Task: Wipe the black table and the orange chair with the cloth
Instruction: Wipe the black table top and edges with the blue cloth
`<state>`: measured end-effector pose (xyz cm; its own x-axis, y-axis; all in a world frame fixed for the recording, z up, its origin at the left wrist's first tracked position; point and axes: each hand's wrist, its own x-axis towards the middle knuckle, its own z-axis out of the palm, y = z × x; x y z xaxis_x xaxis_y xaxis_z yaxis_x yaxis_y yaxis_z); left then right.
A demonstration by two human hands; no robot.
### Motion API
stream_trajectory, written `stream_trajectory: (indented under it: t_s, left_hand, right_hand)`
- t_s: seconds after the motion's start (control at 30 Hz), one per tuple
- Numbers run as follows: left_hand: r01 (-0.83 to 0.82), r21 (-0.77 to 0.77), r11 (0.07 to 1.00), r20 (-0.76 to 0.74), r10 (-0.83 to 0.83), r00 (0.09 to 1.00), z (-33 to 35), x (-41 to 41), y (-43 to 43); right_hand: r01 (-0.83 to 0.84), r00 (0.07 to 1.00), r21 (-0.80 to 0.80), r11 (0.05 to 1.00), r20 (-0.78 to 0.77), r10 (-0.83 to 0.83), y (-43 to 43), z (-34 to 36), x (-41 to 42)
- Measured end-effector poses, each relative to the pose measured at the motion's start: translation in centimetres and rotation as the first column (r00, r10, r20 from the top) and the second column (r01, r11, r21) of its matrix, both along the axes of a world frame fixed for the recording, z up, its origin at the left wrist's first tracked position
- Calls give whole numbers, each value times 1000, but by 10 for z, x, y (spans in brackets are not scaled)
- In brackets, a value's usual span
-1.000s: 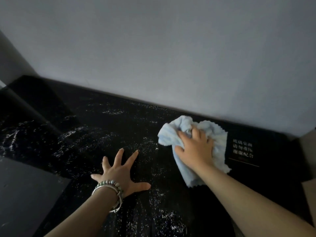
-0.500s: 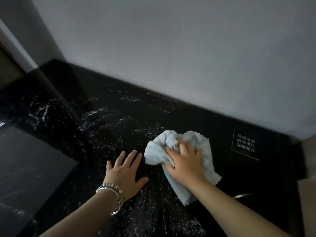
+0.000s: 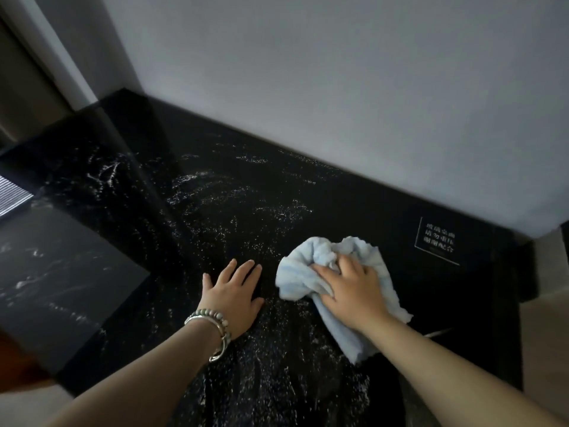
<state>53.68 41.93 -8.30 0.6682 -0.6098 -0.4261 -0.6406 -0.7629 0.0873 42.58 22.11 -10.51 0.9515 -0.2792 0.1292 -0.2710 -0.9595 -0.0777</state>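
The glossy black table [image 3: 215,186] with white speckles runs along a grey wall. A bunched light blue cloth [image 3: 311,263] lies on it at centre right. My right hand [image 3: 354,291] presses down on the cloth, fingers curled into its folds. My left hand [image 3: 234,291], with a beaded bracelet on the wrist, rests flat on the table just left of the cloth, fingers together and straight. A sliver of orange [image 3: 12,362] shows at the lower left edge; I cannot tell whether it is the chair.
The grey wall [image 3: 338,87] rises right behind the table. A white-lettered label [image 3: 438,240] is printed on the table at the right. A lower dark marbled surface [image 3: 61,272] lies to the left. Beige floor [image 3: 548,334] shows past the table's right edge.
My right hand has slid the cloth leftward, away from the printed label, toward my left hand. My left hand's fingers have drawn together. The view has turned to the left.
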Motion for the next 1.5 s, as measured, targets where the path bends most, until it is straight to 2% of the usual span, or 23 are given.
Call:
stream_trajectory:
  t_s: [0.1,0.17,0.2,0.27,0.33,0.4,0.47,0.5,0.57,0.67,0.7,0.73,0.8,0.87,0.97,1.03,1.1,1.17,1.23,1.3,1.37,1.43,1.5]
  left_hand:
    - [9,10,1000,-15,-8,1000,0,-8,7]
    - [14,3,1000,-13,-14,1000,0,-12,12]
    - [16,-4,1000,-7,-16,1000,-1,-13,13]
    - [15,-22,1000,3,-15,1000,-2,-14,15]
    - [14,-33,999,4,-14,1000,-2,-15,17]
    - [22,-24,999,-1,-22,1000,-2,-19,20]
    - [18,-15,1000,-7,-18,1000,-3,-25,24]
    - [12,-16,1000,-5,-12,1000,-3,-28,25]
    - [4,-24,1000,10,-4,1000,-4,-33,26]
    - [8,-34,999,27,-7,1000,-5,-33,27]
    - [9,-35,999,24,-8,1000,-6,-33,27]
    - [12,-35,999,20,-12,1000,-5,-34,27]
    - [13,-30,999,21,-12,1000,-6,-38,28]
    - [13,-19,1000,26,-13,1000,-7,-40,29]
    - [46,-23,999,30,-45,999,-6,-39,31]
    - [65,-23,998,14,-64,998,-5,-37,33]
    - [68,-7,998,6,-68,998,-3,-39,37]
    - [67,-1,998,13,-67,998,-4,-44,39]
    - [62,-8,998,14,-62,998,-5,-50,39]
    - [56,-11,998,9,-56,998,-6,-52,38]
    - [60,-6,998,17,-59,998,-6,-52,38]
    - [66,0,998,19,-66,998,-6,-51,38]
    - [64,4,998,18,-64,998,-5,-52,38]
  right_hand:
    - [416,909,169,894,-104,-404,-23,13,16]
    - [498,867,240,833,-131,-481,-4,22,22]
    - [430,902,224,875,-144,-406,12,20,21]
    - [123,992,143,982,-32,-120,45,9,5]
    - [-73,997,72,995,-28,75,38,5,-7]
    - [98,987,121,988,-141,-80,5,9,-3]
    - [432,901,230,872,-157,-405,-15,15,-2]
    - [502,865,242,830,-153,-478,-10,15,-3]
    - [366,930,177,914,-113,-350,18,11,-9]
    - [-20,986,171,985,-159,48,40,7,-27]
    - [-11,980,162,987,-193,43,25,10,-23]
    - [107,974,159,981,-217,-71,11,15,-19]
    - [434,897,216,875,-197,-396,-6,18,-12]
    - [527,850,247,813,-175,-498,14,16,-10]
    - [172,979,210,962,-144,-143,71,11,-19]
    - [-4,987,218,976,-157,40,64,14,-23]
    - [93,980,184,978,-192,-57,30,12,-21]
    - [399,917,282,873,-130,-377,-8,15,-27]
    - [535,845,248,808,-139,-517,-19,15,-40]
    - [490,869,182,852,-183,-461,4,16,-47]
    - [277,954,203,939,-178,-243,41,19,-47]
    - [62,980,214,975,-199,-18,55,18,-47]
    - [93,971,142,986,-232,-58,25,20,-44]
